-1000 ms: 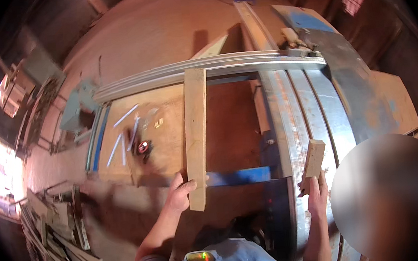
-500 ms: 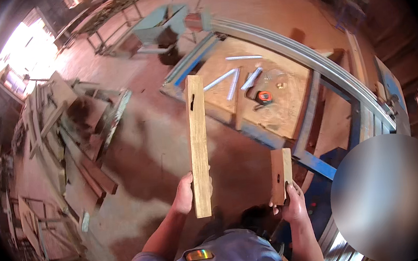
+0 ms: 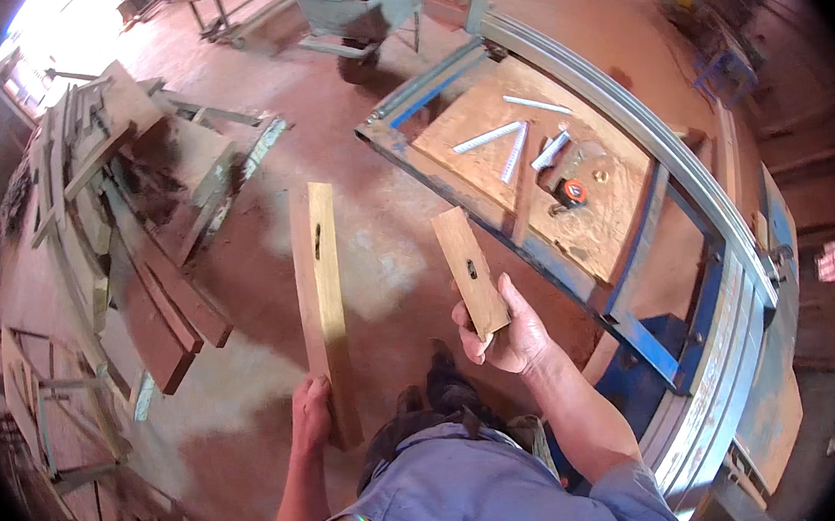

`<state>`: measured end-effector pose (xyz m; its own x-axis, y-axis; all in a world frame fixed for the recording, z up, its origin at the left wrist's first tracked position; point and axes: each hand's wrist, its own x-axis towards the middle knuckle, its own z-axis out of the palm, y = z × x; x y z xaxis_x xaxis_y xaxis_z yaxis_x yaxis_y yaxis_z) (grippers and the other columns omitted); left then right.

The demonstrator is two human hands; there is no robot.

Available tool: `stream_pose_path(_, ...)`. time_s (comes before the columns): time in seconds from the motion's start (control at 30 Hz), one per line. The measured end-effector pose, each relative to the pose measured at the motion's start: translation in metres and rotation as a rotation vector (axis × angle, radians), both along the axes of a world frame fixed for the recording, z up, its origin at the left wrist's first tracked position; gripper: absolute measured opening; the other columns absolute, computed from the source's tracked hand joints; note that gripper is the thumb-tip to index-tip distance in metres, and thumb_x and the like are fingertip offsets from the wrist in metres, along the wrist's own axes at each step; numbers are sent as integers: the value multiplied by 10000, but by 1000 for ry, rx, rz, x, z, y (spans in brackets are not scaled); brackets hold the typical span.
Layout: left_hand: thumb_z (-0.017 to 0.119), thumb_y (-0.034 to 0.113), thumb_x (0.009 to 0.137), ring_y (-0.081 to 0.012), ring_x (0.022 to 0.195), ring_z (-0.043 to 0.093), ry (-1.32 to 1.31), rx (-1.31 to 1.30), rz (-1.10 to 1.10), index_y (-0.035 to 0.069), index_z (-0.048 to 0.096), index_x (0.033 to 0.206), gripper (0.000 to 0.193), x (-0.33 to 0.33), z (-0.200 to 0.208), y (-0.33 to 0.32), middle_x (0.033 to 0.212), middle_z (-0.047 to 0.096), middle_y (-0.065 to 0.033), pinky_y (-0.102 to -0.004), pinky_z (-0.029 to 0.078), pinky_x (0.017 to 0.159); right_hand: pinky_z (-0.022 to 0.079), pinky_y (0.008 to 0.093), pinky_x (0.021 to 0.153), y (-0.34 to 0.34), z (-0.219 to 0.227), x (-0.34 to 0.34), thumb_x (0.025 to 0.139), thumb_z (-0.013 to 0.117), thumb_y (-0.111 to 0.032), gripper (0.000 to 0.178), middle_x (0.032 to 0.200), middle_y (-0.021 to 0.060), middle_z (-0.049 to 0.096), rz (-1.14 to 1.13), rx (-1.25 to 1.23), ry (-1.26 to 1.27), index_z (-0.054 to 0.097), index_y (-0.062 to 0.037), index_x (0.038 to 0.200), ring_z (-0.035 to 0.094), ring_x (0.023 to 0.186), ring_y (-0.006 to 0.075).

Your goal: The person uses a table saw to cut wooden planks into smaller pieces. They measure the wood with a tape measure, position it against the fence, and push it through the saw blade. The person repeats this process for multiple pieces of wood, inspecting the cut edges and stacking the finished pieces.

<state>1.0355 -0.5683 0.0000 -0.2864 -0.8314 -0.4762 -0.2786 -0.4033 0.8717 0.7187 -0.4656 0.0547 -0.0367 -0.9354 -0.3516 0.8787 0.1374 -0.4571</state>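
My left hand [image 3: 312, 409] is closed around the lower end of a long wooden piece [image 3: 318, 290], which stands nearly upright in view. A dark narrow slot is cut near its upper end. In my right hand [image 3: 517, 336] is a shorter wooden block [image 3: 468, 268], gripped at its lower end between thumb and fingers. The block leans a little to the left, and its broad face with a dark slot is turned toward me. A gap separates the two pieces.
To the right stands a metal-framed bench [image 3: 645, 324] with a wooden board. A folding rule [image 3: 513, 151] and an orange-and-black tape measure [image 3: 569, 193] lie on it. Stacked planks [image 3: 155, 296] fill the left side. A wheelbarrow [image 3: 360, 10] stands at the far side.
The long piece has moved left and turned, showing another side. My right hand has brought the short block left and up, tilting its slotted face toward me. The view has shifted too.
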Motion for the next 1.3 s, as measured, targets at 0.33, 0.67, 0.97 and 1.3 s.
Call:
stream_pose_path(0.33, 501, 281, 901, -132, 792, 516, -38, -5, 177, -46, 593, 854, 343, 9, -19, 6, 804, 595, -48, -309, 429, 695, 497, 374, 546, -41, -163, 33, 978, 628, -393, 303, 808, 86, 663, 532, 660, 289, 654, -91, 962, 655, 693, 225)
stream_pose_path(0.67, 511, 261, 925, -160, 839, 581, -71, 42, 350, -67, 648, 985, 360, -5, -3, 28, 900, 668, -91, -314, 474, 768, 538, 378, 709, -347, 51, -155, 1003, 545, -513, 422, 901, 49, 622, 287, -52, 517, 591, -130, 1176, 655, 821, 217)
stream_pose_path(0.97, 522, 255, 920, -177, 876, 606, -68, 74, 367, -83, 655, 1038, 382, -29, 14, 19, 934, 686, -113, -324, 485, 793, 567, 328, 634, -311, 18, -91, 1002, 620, -277, 337, 967, 88, 649, 351, -157, 790, 541, -34, 1222, 681, 782, 203)
stream_pose_path(1.3, 554, 366, 995, -169, 1025, 594, -21, 83, 31, -4, 611, 1318, 495, -61, 21, -49, 1147, 679, -91, -324, 482, 920, 537, 330, 879, -148, -58, 35, 969, 617, -127, 660, 1259, 143, 621, 596, -29, 778, 299, 53, 1519, 635, 1046, 199)
